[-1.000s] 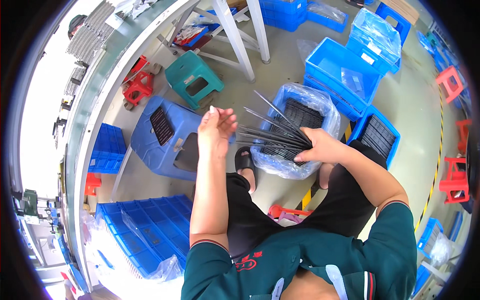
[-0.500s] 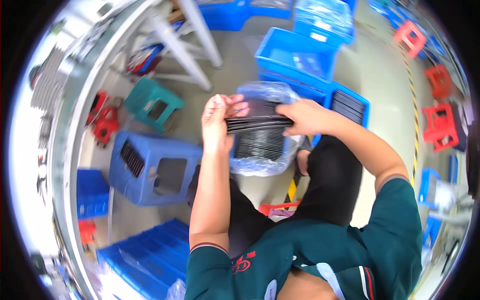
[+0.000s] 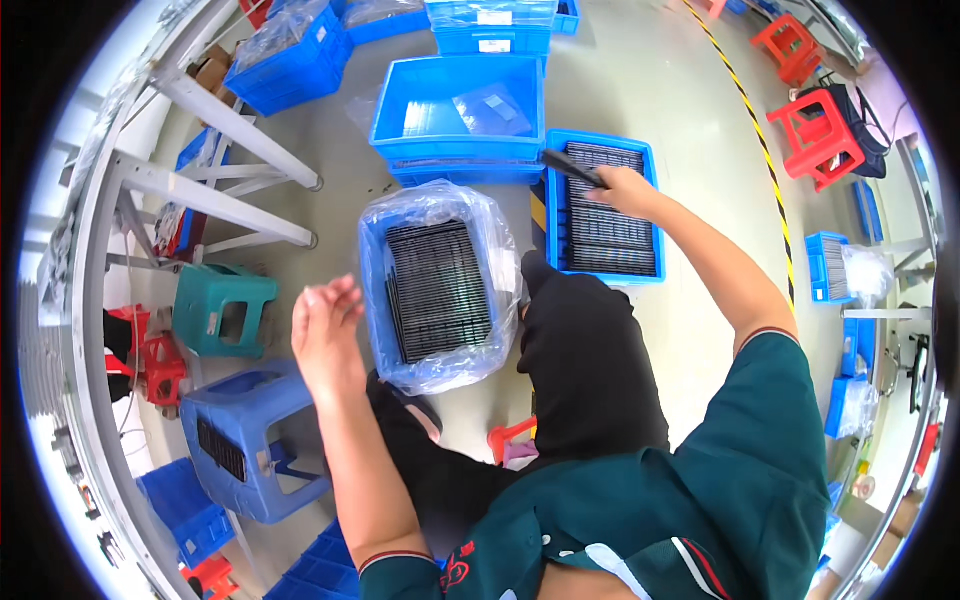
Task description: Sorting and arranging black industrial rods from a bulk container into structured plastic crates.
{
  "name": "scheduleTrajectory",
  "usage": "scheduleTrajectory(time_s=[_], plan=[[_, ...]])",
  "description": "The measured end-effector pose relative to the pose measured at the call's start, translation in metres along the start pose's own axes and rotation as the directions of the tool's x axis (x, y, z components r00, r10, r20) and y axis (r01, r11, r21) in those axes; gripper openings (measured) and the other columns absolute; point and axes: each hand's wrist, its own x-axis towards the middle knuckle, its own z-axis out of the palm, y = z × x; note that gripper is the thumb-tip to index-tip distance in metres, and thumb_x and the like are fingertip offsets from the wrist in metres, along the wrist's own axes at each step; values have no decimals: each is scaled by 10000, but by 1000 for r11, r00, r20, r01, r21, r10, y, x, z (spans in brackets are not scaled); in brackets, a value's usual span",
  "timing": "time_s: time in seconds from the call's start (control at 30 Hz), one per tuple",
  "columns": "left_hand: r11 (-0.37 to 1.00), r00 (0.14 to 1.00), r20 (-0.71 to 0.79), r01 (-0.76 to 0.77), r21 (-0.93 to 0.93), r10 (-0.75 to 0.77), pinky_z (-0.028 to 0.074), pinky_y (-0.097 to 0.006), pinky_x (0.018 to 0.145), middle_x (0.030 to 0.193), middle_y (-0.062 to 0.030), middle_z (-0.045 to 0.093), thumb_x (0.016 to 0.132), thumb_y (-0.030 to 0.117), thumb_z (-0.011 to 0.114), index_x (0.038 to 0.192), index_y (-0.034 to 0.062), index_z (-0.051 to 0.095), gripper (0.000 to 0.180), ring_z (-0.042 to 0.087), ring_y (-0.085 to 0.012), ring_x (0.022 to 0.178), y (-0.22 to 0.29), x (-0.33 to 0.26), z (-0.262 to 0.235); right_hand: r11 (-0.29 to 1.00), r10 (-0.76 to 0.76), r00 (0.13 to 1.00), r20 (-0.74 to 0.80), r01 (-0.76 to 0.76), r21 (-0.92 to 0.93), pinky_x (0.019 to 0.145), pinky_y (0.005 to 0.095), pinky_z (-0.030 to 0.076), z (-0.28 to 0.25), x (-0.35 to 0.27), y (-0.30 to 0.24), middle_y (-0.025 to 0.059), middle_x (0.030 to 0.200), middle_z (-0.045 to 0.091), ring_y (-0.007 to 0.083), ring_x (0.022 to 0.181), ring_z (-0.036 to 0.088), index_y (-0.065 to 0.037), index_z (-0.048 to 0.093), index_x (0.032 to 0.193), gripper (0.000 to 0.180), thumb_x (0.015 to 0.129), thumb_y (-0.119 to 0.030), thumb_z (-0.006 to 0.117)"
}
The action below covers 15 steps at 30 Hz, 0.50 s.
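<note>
My right hand [image 3: 626,191] grips one end of a small stack of thin black plates [image 3: 573,168], held over the left part of a blue crate [image 3: 659,225]. Rows of similar dark plates [image 3: 612,232] fill that crate. My left hand [image 3: 328,325] holds nothing; its fingers are bent loosely and apart, left of another blue crate [image 3: 375,315] lined with a clear plastic bag [image 3: 503,250]. Inside the lined crate lie closely packed black plates [image 3: 440,290]. My right knee is close to the near edge of the right crate.
Behind the lined crate stands a big open blue crate [image 3: 385,110] with clear bags inside. On the left are a green stool [image 3: 200,310] and a blue stool [image 3: 290,395] bearing black plates [image 3: 221,450]. White table legs [image 3: 225,205] stand at upper left, red stools [image 3: 815,140] at right.
My left hand has let go of the black plates and moved left. My right hand has carried the stack from above the lined crate to the right crate. The view has shifted.
</note>
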Motion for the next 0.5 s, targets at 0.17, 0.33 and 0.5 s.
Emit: scheduleTrajectory(time_s=[0.17,0.33,0.5], plan=[[984,985,-7,171,54,-171,438,-287,697,903,-91,610,946,276,476,862,73,515,223,563,-163,770,-8,-5,-22,891,367,928,71,-372,259,692,420,435,64,-6,104,199,779,599,345,740,575,-3,553,841,312,811,-298,647],[958,970,-64,241,153,-233,436,-269,681,886,-78,604,951,273,465,854,79,502,220,554,-143,746,-19,2,-25,965,249,960,128,-257,53,703,437,437,131,-16,135,148,819,615,344,809,586,-66,554,881,272,819,-324,613],[937,961,-113,272,220,-253,442,-260,670,882,-73,606,950,277,466,848,83,501,222,555,-130,735,-27,12,-28,996,92,994,-52,-92,-6,708,445,455,146,29,142,139,821,622,340,806,595,-64,546,872,220,818,-268,606]])
